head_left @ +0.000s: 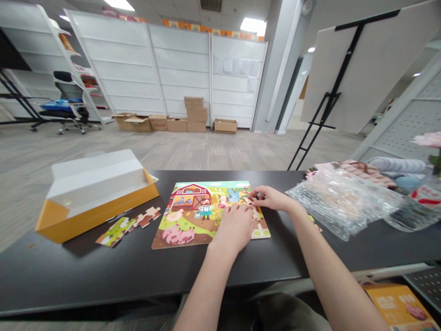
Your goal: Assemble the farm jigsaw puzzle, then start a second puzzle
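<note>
Multicoloured rectangular farm-scene jigsaw board (189, 218) lay flat on a black tabletop (131, 276), directly under and in front of 2 bare hands. Left hand (234, 227) was palm down across the board's right half, fingers (237, 209) bent and close together, tips over the upper-right part — couldn't tell if they gripped anything, undersides hidden. Right hand (271, 198) reached in from the right at the board's upper-right edge; thumb and index finger curled toward each other with a small gap, tips over the brown-and-white patch of the picture. Couldn't tell if a piece was between them.

Well left of the fingers, off the board: a green-and-white flat jigsaw section (116, 232) plus brown-and-white knobbed jigsaw pieces (147, 217), next to an open yellow cardboard box with white interior (106, 210). Right side: a crumpled clear plastic bag (344, 197), and a small yellow-green piece (316, 224) just beyond the right forearm — partly hidden. Board showed a red barn, a pink pig and a farmer, all left of the hands.
</note>
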Tool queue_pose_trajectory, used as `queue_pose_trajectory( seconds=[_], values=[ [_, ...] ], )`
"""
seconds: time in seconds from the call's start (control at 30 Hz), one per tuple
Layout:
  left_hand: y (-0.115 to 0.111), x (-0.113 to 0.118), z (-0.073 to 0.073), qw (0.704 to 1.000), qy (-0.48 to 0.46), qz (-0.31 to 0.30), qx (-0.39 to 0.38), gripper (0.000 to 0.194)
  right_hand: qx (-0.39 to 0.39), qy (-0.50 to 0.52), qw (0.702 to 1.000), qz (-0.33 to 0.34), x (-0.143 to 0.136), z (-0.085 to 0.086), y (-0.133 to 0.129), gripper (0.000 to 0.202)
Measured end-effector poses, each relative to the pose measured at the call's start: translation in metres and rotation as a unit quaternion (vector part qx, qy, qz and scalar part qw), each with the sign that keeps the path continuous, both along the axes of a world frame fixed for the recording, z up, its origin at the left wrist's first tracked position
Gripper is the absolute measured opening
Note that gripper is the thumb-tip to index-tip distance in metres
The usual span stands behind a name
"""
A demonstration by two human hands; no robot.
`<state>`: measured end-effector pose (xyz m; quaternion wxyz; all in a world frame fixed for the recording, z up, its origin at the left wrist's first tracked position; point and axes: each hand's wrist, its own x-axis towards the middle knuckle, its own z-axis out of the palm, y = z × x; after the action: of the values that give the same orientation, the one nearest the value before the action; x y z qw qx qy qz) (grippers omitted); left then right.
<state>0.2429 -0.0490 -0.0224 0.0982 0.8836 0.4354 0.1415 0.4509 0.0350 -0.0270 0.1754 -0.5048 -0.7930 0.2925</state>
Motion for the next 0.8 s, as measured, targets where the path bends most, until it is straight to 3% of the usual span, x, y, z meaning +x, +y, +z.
queue_pose_trajectory(
  seconds=[0.27,0.4,0.5,0.63,0.73,0.8],
  values=[
    [0.001,0.0,0.001,1.0,-0.005,0.001,0.0,0.03,0.037,-0.021,0.999,0.017,-0.004,0.004,-0.003,0.024],
    [0.008,-0.028,0.012,0.999,-0.029,0.029,0.015,0.03,0.051,-0.009,0.998,0.023,-0.003,0.001,-0.002,0.022],
    [0.014,-0.076,0.024,0.991,-0.045,0.123,0.03,0.031,0.081,-0.007,0.996,-0.032,-0.003,-0.002,0.001,0.02],
    [0.011,-0.164,0.032,0.951,-0.004,0.31,0.013,0.036,0.149,-0.008,0.982,-0.112,-0.001,-0.006,0.005,0.021],
    [0.0,-0.227,0.028,0.897,0.023,0.44,-0.037,0.039,0.178,0.0,0.976,-0.13,-0.001,-0.008,0.008,0.022],
    [-0.006,-0.26,0.018,0.878,0.054,0.47,-0.076,0.041,0.184,-0.003,0.974,-0.132,-0.002,-0.009,0.008,0.024]
  ],
)
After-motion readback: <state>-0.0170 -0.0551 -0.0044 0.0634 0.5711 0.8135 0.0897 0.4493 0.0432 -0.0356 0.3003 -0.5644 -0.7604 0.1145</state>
